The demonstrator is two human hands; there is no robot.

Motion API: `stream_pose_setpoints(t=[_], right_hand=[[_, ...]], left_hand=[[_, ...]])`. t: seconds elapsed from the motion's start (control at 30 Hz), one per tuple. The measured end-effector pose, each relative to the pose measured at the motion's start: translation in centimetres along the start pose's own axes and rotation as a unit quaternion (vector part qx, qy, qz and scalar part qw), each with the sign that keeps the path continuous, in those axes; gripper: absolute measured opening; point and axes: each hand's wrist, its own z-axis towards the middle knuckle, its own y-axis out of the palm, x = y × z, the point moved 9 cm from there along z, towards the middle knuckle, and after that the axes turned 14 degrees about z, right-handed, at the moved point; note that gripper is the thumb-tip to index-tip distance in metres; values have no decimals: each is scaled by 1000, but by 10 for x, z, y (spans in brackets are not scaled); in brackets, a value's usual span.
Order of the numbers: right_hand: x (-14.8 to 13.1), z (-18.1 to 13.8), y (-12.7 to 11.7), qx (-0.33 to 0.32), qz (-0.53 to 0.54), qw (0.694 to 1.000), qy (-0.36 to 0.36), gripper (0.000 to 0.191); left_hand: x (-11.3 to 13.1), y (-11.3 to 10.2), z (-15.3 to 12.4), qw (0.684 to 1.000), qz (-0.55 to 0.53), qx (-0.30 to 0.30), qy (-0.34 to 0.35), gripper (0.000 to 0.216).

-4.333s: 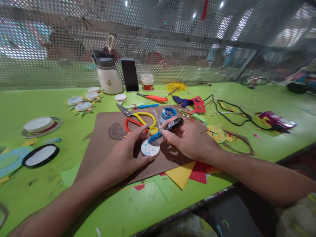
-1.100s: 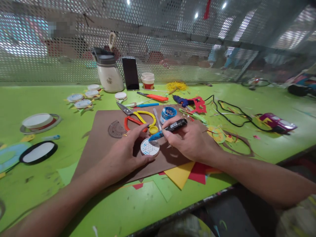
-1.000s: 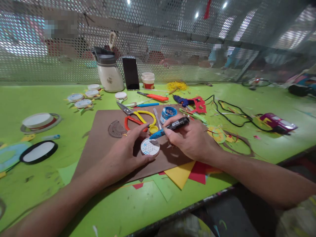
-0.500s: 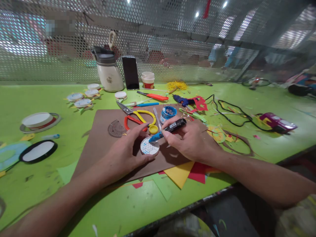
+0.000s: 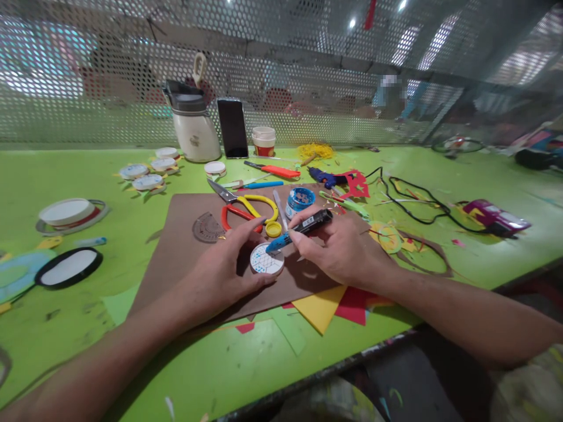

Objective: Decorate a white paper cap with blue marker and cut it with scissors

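Left hand (image 5: pixel 224 266) pinches round white disc with blue dots (image 5: pixel 266 264) by its rim, over flat brown board (image 5: pixel 171 246) | right hand (image 5: pixel 338 246) pinches blue-and-black cylindrical marker (image 5: pixel 301 230), tip at disc | white label (image 5: pixel 309 223) on marker, emblem (image 5: pixel 194 142) on grey-lidded white jug (image 5: pixel 197 132): too small to read

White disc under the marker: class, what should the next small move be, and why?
Probably bring the marker to the right part of the white disc: blue spots show mainly on its left, the right hand grips the marker near it, and the left hand steadies it.
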Motion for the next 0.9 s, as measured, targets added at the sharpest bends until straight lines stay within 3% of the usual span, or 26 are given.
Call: stream_pose_setpoints(t=[0.3, 0.63, 0.77, 0.9], right_hand=[[17, -1, -3, 21, 82, 996, 36, 3], [14, -1, -1, 13, 82, 996, 33, 3], [17, 4, -15, 76, 156, 985, -3, 8], [14, 21, -57, 192, 213, 957, -49, 10]], left_hand=[[-3, 0, -1, 1000, -4, -2, 1, 89], [-2, 2, 0, 1000, -3, -4, -3, 88], [0, 0, -2, 1000, 6, 6, 7, 88], [-6, 0, -1, 999, 22, 35, 9, 86]])
